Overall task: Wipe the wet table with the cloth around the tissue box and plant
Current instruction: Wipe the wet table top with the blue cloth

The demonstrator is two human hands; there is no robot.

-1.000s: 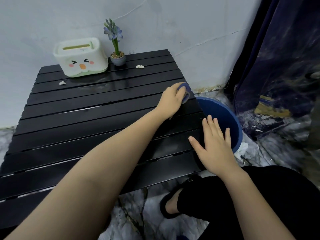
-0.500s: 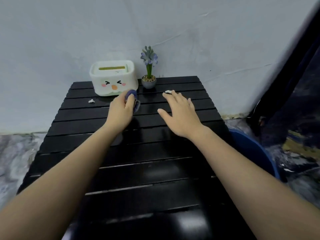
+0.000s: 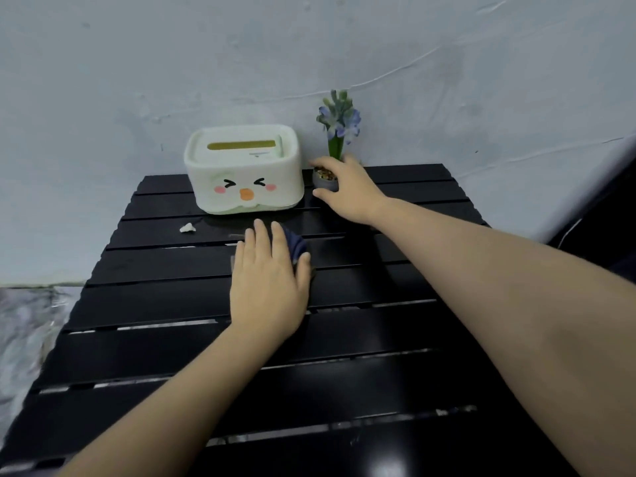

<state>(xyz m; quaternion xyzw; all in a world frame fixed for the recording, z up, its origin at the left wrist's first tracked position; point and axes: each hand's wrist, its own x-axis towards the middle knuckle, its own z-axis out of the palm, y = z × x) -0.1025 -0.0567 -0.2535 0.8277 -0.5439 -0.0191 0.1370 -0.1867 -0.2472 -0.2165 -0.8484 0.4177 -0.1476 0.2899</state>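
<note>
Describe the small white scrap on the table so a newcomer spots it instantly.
On the black slatted table, find the cream tissue box with a face at the back. The crumpled white scrap lies just before its left front corner, left of the left hand pressing the dark blue cloth. Nothing else on the slats is so small and pale.

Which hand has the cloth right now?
The left hand, pressing flat on the dark blue cloth. The right hand holds no cloth; its fingers and thumb wrap the plant pot at the back.
</note>
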